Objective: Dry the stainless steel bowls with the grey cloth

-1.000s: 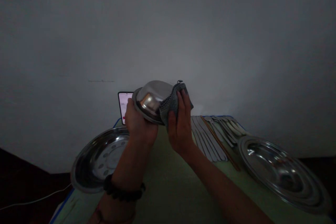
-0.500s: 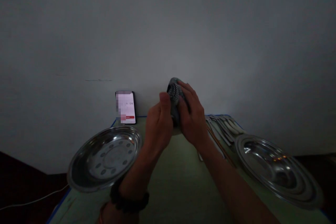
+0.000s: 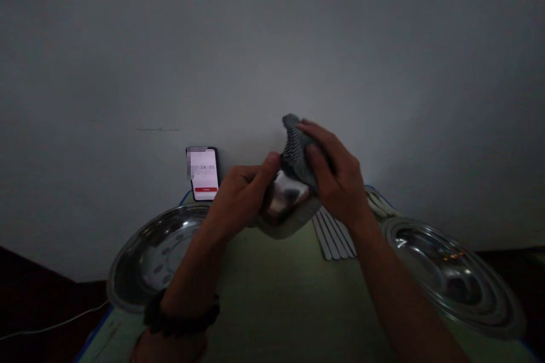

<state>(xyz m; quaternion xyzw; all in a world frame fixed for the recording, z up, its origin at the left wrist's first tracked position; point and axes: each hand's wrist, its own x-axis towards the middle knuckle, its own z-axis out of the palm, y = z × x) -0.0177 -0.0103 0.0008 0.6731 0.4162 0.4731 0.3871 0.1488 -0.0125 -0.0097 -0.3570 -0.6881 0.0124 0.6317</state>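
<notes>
Above the table's far half, my left hand (image 3: 242,193) is closed on the left edge of a shiny, round-bottomed metal bowl (image 3: 287,204), with the thumb on top. The bowl is tilted and its upper part is covered. My right hand (image 3: 338,173) grips a bunched grey cloth (image 3: 293,144) with a dark ribbed patch. That cloth lies against the bowl's upper right side. Under the right wrist, several flat metal handles (image 3: 334,235) lie side by side on the table, their far ends hidden.
A wide steel basin (image 3: 128,272) stands at the left of the green table (image 3: 293,306). On the right are stacked steel plates or basins (image 3: 460,283) and pale-handled utensils (image 3: 381,204). A lit phone (image 3: 205,173) leans on the wall (image 3: 272,39) behind the table.
Both hands have spread apart and turned, showing the metal bowl between them. The right hand has moved right with the cloth; the left has moved left and slightly down.
</notes>
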